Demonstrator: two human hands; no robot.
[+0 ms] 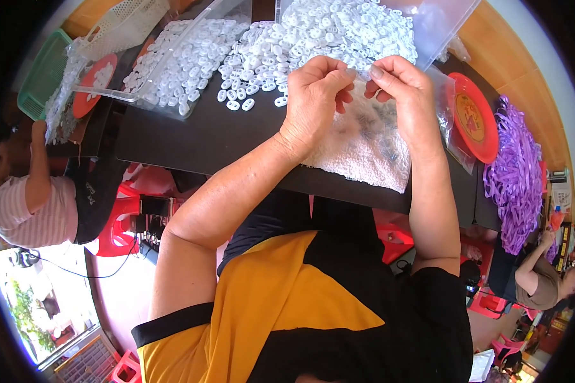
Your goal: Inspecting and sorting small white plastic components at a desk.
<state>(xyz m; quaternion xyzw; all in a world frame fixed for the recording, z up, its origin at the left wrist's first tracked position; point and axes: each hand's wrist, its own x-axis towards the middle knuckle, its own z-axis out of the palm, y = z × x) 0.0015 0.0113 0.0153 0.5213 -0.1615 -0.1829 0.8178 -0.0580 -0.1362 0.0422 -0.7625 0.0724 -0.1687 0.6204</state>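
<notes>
My left hand [317, 102] and my right hand [407, 89] are raised close together over the dark table, thumbs pressed to the fingertips. Whatever is between the fingers is too small to make out. Below them lies a white towel [358, 167], with small greyish bits scattered on it, partly hidden by my hands. Just beyond my hands rises a big heap of white oval plastic pieces [351, 29], each with two holes. Several loose ovals [248, 104] have spilled onto the table left of my left hand.
A clear plastic bin [131, 96] with white pieces lies at left, near a red plate [86, 105], a white basket [118, 29] and a green basket [29, 92]. At right are a red plate [485, 143] and purple ribbons [514, 179]. People [35, 207] sit on both sides.
</notes>
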